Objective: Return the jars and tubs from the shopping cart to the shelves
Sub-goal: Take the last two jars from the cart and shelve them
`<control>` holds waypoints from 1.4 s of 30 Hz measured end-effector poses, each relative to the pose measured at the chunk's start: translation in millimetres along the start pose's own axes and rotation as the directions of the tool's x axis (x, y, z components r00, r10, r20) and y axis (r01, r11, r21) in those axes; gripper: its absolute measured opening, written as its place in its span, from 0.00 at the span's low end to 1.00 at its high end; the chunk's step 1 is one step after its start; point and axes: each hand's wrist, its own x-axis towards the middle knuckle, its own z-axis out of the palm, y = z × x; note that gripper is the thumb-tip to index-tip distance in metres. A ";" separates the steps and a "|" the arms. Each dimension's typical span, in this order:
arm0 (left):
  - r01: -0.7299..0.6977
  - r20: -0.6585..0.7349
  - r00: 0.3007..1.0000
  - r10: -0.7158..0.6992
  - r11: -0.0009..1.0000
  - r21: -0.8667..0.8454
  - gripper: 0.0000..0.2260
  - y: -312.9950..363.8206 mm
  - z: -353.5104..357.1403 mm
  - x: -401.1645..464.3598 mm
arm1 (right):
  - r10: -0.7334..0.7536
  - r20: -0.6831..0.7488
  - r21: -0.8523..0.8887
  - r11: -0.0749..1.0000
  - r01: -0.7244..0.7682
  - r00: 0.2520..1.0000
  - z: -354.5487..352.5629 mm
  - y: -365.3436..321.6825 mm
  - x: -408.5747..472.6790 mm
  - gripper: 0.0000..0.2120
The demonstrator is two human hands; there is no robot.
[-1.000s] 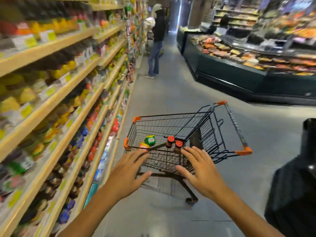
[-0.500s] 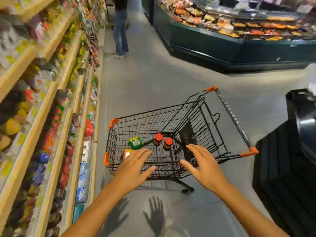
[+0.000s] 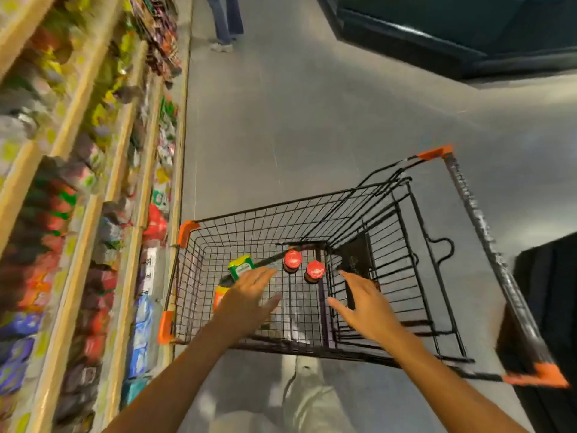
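Observation:
A black wire shopping cart (image 3: 406, 245) with orange corner caps stands on the floor in front of me. On its bottom stand two jars with red lids (image 3: 293, 259) (image 3: 315, 269), a green-lidded tub (image 3: 241, 265) and an orange-topped item (image 3: 219, 294) partly hidden by my left hand. My left hand (image 3: 249, 295) hovers open over the cart's near left part, fingertips close to the green tub. My right hand (image 3: 362, 304) hovers open just right of the red-lidded jars. Neither hand holds anything.
Wooden shelves (image 3: 78, 214) packed with blurred goods run along the left. A person's legs (image 3: 224, 20) stand far up the aisle. A dark green display counter (image 3: 452, 35) sits at top right, and a black object (image 3: 549, 307) at the right edge.
The view has tilted further down and come nearer to the cart. Both hands have stayed open and now reach over the cart's basket, closer to the jars and tub.

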 end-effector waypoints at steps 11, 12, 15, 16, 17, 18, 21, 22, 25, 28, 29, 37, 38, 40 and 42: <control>0.053 0.155 0.987 -0.044 0.997 -0.055 0.26 -84.3 93.3 113.8 | 0.221 0.244 0.192 0.943 -0.271 0.944 114.0 66.6 111.5 0.43; 0.046 0.156 0.987 -0.037 0.997 -0.056 0.26 -92.7 105.0 120.7 | 0.244 0.253 0.222 0.927 -0.302 0.936 127.6 73.1 120.4 0.44; 0.037 0.157 0.987 -0.023 0.996 -0.085 0.26 -114.9 138.5 135.4 | 0.308 0.265 0.338 0.858 -0.387 0.914 165.2 92.4 141.9 0.46; 0.037 0.162 0.987 -0.020 0.994 -0.103 0.26 -122.3 149.3 138.1 | 0.329 0.275 0.379 0.826 -0.416 0.903 176.9 99.4 150.1 0.47; 0.042 0.168 0.986 -0.021 0.992 -0.121 0.27 -128.6 158.8 139.8 | 0.349 0.289 0.423 0.789 -0.446 0.891 187.2 106.1 159.5 0.49; 0.050 0.175 0.984 -0.025 0.990 -0.135 0.28 -136.3 169.0 140.2 | 0.364 0.301 0.464 0.751 -0.469 0.882 198.1 113.5 169.2 0.51; 0.050 0.200 0.980 -0.020 0.988 -0.149 0.33 -154.3 189.1 139.5 | 0.406 0.287 0.557 0.666 -0.496 0.868 229.9 131.2 196.2 0.57; 0.045 0.202 0.979 -0.013 0.987 -0.157 0.33 -159.9 194.9 139.7 | 0.419 0.272 0.584 0.644 -0.495 0.866 241.5 137.3 204.3 0.59; 0.049 0.209 0.978 -0.015 0.986 -0.160 0.31 -169.1 206.1 138.2 | 0.402 0.241 0.640 0.618 -0.456 0.883 267.5 144.6 222.9 0.61; 0.066 0.194 0.980 -0.033 0.984 -0.165 0.29 -178.4 213.9 135.2 | 0.425 0.230 0.690 0.563 -0.455 0.876 285.4 142.6 237.2 0.62; 0.071 0.187 0.982 -0.037 0.982 -0.177 0.29 -179.4 213.8 134.0 | 0.458 0.207 0.712 0.535 -0.454 0.865 289.2 141.6 240.6 0.62; 0.131 0.178 0.980 -0.088 0.960 -0.248 0.30 -184.5 217.4 141.2 | 0.566 0.009 0.739 0.552 -0.387 0.825 282.6 127.8 248.4 0.32; 0.167 0.192 0.974 -0.118 0.949 -0.268 0.30 -184.2 219.5 145.7 | 0.567 0.000 0.744 0.551 -0.379 0.824 281.4 128.4 245.1 0.31; 0.230 0.209 0.963 -0.170 0.924 -0.306 0.32 -181.9 224.2 159.5 | 0.578 -0.003 0.754 0.538 -0.378 0.816 275.3 127.2 236.4 0.31; 0.276 0.214 0.954 -0.209 0.891 -0.361 0.34 -177.5 229.0 177.5 | 0.579 -0.018 0.759 0.539 -0.366 0.815 266.0 125.4 227.0 0.26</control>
